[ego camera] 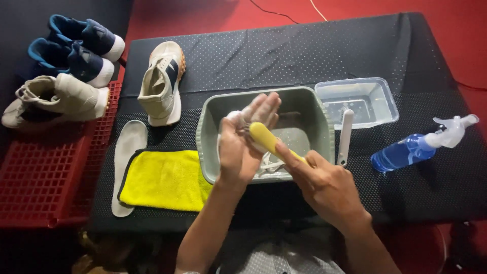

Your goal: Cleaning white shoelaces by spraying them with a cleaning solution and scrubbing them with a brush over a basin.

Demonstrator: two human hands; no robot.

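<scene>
Right hand [324, 185] is closed around the handle of a yellow brush [265, 137], with the brush head pressed against whatever the left hand [243, 144] is holding. The left hand has its fingers stretched up and mostly straight, cupping something whitish with white laces [269, 165] dangling out below the palm; can't really tell what it is since the hand covers it. All of this is happening right over a grey-green basin [324, 127], near its front edge.

Just beside the basin on the right there's a clear plastic tub [388, 104] with a bit of water in it, and a white brush [345, 137] lying in the gap between the two. Further right, well apart, a blue spray bottle [406, 152] lies on its side. Left of the basin is a yellow cloth [162, 180], a white insole [124, 162] touching its left edge, and a beige shoe [162, 83] behind them.

Everything sits on a table with a black dotted cover [304, 50]. Off its left edge is a red crate [45, 172] with another beige shoe [56, 99] on it and a blue pair [78, 48] behind. Red floor [456, 20] all round; the back half of the table is mostly bare.
</scene>
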